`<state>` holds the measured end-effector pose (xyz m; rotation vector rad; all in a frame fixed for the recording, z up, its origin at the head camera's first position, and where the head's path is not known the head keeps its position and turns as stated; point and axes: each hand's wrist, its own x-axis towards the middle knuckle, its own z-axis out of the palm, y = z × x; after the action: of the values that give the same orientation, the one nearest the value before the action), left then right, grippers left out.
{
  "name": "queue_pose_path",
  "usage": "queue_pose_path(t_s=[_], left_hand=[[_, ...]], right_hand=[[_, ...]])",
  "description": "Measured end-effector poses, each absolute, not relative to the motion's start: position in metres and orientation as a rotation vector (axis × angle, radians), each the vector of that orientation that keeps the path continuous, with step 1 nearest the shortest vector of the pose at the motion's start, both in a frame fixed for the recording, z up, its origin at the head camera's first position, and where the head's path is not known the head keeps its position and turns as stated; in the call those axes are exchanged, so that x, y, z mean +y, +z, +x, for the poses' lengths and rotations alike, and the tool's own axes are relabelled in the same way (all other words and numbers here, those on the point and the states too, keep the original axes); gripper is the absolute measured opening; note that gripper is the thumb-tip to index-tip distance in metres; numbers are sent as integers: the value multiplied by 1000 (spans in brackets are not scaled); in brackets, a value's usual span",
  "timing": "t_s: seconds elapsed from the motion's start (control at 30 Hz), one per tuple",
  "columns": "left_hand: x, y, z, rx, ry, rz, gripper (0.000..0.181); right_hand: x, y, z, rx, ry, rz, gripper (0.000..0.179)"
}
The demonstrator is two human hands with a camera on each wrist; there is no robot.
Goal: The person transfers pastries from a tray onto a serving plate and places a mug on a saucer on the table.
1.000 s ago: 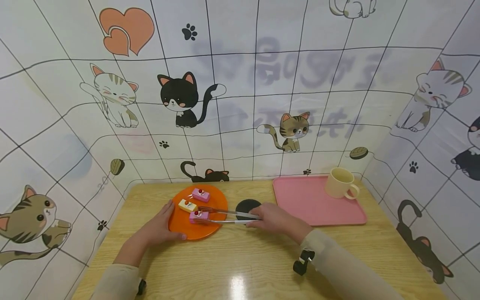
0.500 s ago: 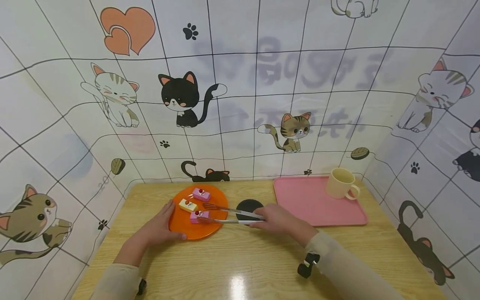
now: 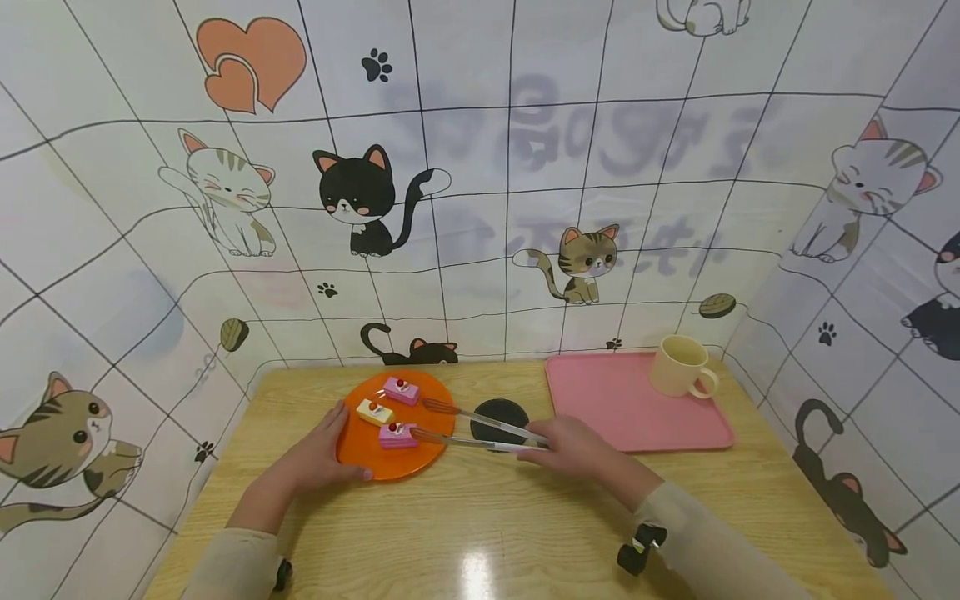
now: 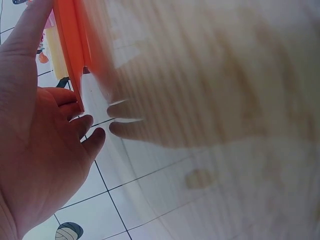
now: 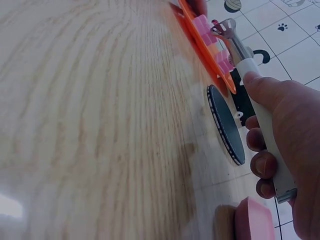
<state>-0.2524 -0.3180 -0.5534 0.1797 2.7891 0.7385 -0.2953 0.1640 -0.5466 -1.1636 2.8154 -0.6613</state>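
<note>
My left hand (image 3: 321, 454) holds the left rim of an orange plate (image 3: 431, 454), thumb along its front edge and fingers at its left side; in the left wrist view the other fingers curl loosely beside the rim. Three small toy cakes lie on the plate: a back pink cake (image 3: 401, 391), a yellow cake (image 3: 375, 412) and a front pink cake (image 3: 397, 435). My right hand (image 3: 573, 450) grips metal tongs (image 3: 495, 446) by their white handle. The tongs' arms are apart, with nothing between the fork-like tips; the lower tip overlaps the front pink cake's right end.
A round black coaster (image 3: 498, 408) lies under the tongs, right of the plate. Farther right, a pink tray (image 3: 600, 408) bears a cream mug (image 3: 677, 368). The wooden table (image 3: 480, 517) meets a cat-patterned wall cover (image 3: 480, 292) behind and at both sides.
My right hand and the tongs have drawn back to the right; their tips slid off the front pink cake to its right end. Left hand, plate and cakes have not moved.
</note>
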Motion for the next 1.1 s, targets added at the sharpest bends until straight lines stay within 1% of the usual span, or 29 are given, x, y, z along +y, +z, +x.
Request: queue_pose_path(t_s=[0.27, 0.4, 0.63, 0.7, 0.9, 0.97, 1.03, 1.1], left_hand=[[-318, -556, -252, 2790, 739, 158, 145], [-318, -557, -251, 2784, 749, 148, 145], [-318, -558, -251, 2780, 749, 137, 146], [-319, -558, -252, 2778, 750, 137, 146], [-318, -557, -251, 2778, 749, 140, 147], [-318, -557, -252, 2776, 751, 142, 147], [-318, -557, -252, 2776, 752, 145, 146], [-317, -557, -252, 2776, 751, 145, 146]], right_hand=[[183, -548, -284, 2812, -727, -1071, 31], [193, -548, -278, 2823, -775, -1046, 23], [213, -550, -270, 2872, -849, -1092, 23], [219, -551, -268, 2883, -860, -1069, 23], [239, -555, -264, 2830, -964, -972, 14], [248, -555, -262, 2795, -1012, -924, 17], [256, -555, -261, 2759, -1055, -865, 23], [265, -553, -260, 2726, -1086, -805, 24]])
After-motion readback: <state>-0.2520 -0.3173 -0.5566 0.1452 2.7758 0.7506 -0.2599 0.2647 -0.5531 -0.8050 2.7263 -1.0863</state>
